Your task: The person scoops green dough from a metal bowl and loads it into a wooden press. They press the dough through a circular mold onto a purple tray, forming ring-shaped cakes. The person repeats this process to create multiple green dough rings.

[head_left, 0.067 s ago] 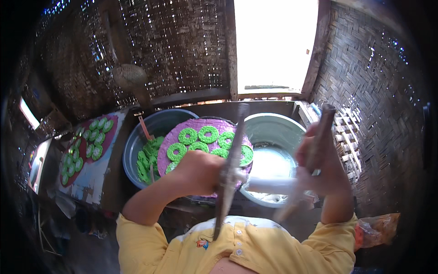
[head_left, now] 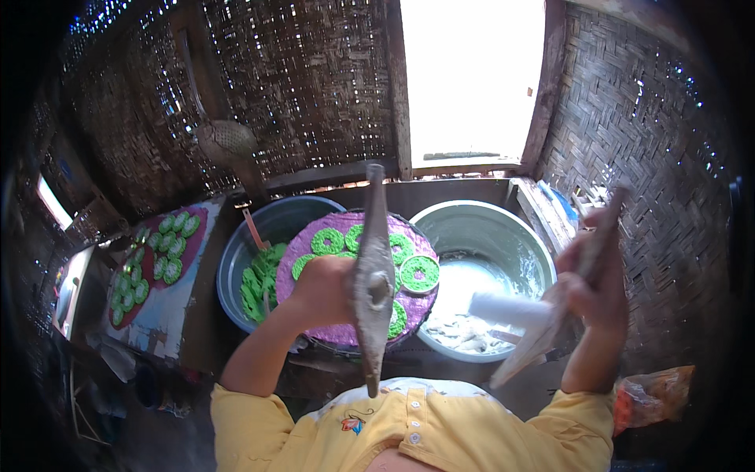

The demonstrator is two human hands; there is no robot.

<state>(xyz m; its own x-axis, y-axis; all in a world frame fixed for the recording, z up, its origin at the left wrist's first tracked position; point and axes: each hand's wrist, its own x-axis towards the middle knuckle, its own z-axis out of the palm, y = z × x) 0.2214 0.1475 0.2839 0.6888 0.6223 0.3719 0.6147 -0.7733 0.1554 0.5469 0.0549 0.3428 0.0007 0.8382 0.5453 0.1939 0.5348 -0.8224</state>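
My left hand (head_left: pixel 326 287) is closed on a wooden bar (head_left: pixel 370 256) with a round hole in its wider middle, standing lengthwise before me. My right hand (head_left: pixel 599 287) grips a second, tilted wooden bar (head_left: pixel 539 342). From it a thick white cylinder (head_left: pixel 511 308) points left, apart from the holed bar. Behind the left hand lies a round purple mat (head_left: pixel 295 252) with several green, stringy dough rings (head_left: pixel 326 241); one dough ring (head_left: pixel 410 267) sits inside a pale hoop. Hand and bar hide part of the mat.
Left of the mat, a blue-grey basin (head_left: pixel 226 279) holds green dough (head_left: pixel 263 283) and a pink-handled utensil (head_left: pixel 253 228). A pale green basin (head_left: pixel 452 211) with cloudy whitish contents stands right. Farther left, more green rounds (head_left: pixel 167 244) lie on red mats. Woven walls (head_left: pixel 629 126) surround me.
My right hand has moved right, drawing the white cylinder away from the holed bar. The left hand's bar has shifted left and turned, so its hole now shows.
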